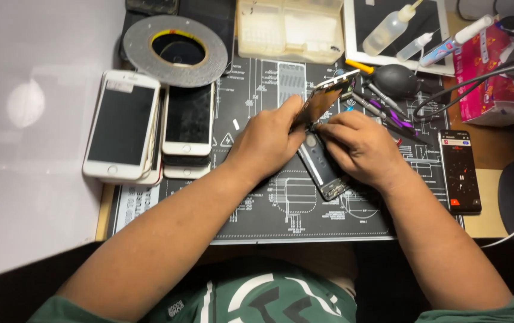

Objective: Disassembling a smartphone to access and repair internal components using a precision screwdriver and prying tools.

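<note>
Left hand (pixel 267 142) grips a lifted phone screen (pixel 323 98); right hand (pixel 362 146) pinches the phone body (pixel 324 169) near a pink packet (pixel 489 78).

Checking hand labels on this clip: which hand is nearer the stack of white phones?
Left. The left hand sits just right of the stack of white phones, holding up the opened phone's screen. The right hand is farther right.
</note>
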